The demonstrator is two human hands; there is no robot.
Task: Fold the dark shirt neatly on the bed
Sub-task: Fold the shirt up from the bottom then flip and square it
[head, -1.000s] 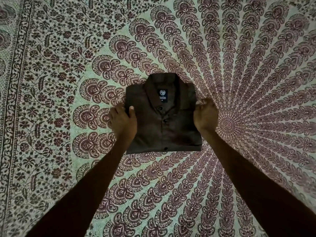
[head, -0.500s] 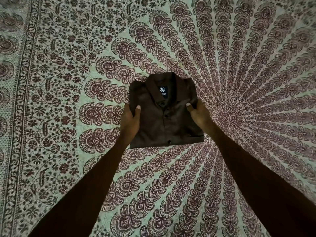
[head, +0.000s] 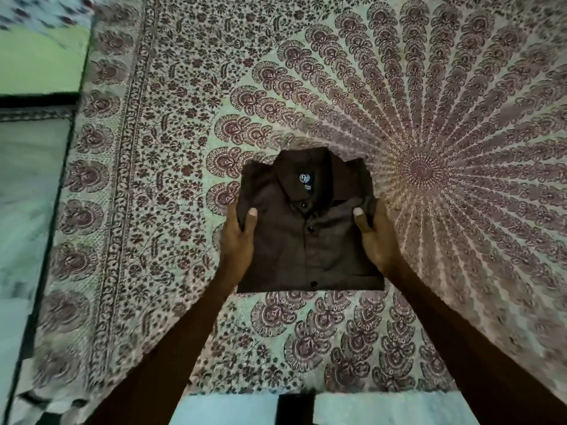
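The dark shirt [head: 306, 240] is folded into a compact rectangle, collar at the far end, buttons and a neck label facing up. It appears lifted off the bed [head: 306, 342], held between both hands. My left hand [head: 237, 237] grips its left edge with the thumb on top and fingers underneath. My right hand [head: 376, 237] grips the right edge the same way. The fingers of both hands are hidden beneath the cloth.
The bed carries a pale sheet printed with a maroon mandala whose centre [head: 425, 170] lies right of the shirt. The bed's left edge [head: 70, 210] and near edge [head: 276, 391] show, with pale floor [head: 27, 194] beyond them.
Both hands went from pressing the shirt's sides to gripping its edges, and have drawn it nearer and up. The view has pulled back, and the bed's edges and floor now show.
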